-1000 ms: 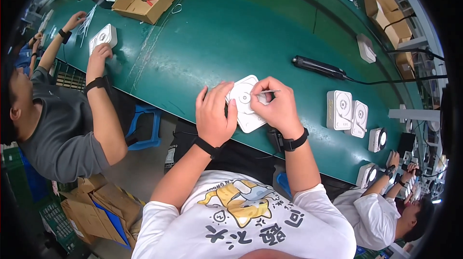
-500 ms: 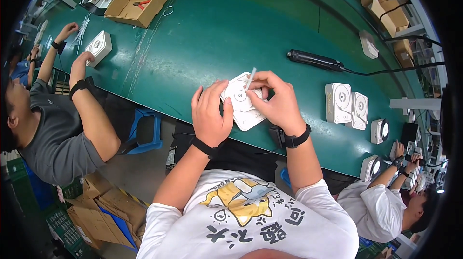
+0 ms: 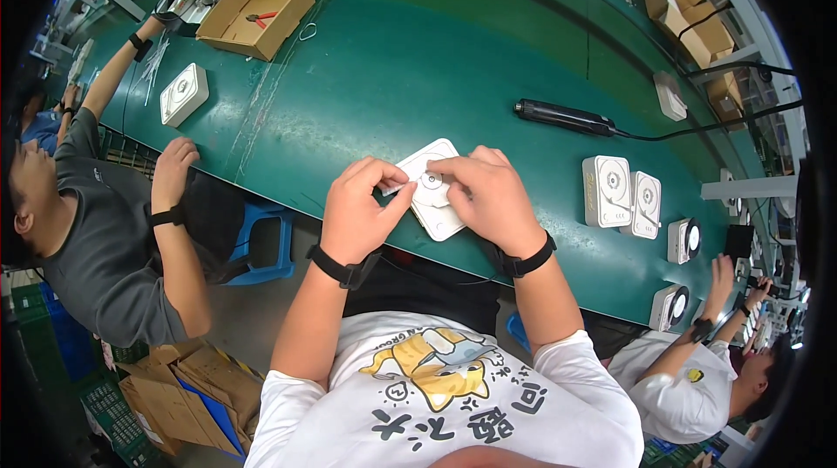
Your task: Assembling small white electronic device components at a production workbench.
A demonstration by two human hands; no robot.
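Note:
A flat white box-shaped device [image 3: 442, 222] with rounded corners and a round disc [image 3: 430, 180] on top lies at the bench's near edge, between my hands. My left hand [image 3: 360, 211] is closed in a pinch at its left side; a small white piece shows by the fingertips, too little to name. From the right, my right hand [image 3: 497, 199] grips the device, its index finger laid on the top by the disc and its thumb lower down. The right hand's other fingers are curled and partly hidden.
A black corded electric screwdriver [image 3: 565, 117] lies at the right, beyond two similar white devices [image 3: 607, 191]. At far left stand a cardboard box [image 3: 292, 23] with red-handled pliers and another white device [image 3: 184, 95]. Co-workers sit on both sides; one person's hand [image 3: 174, 163] hangs near the bench edge.
The thin whitish strip upright in my right fingers no longer shows there. My left hand has gone from lying on the device to a pinch. The left co-worker has let go of a white device.

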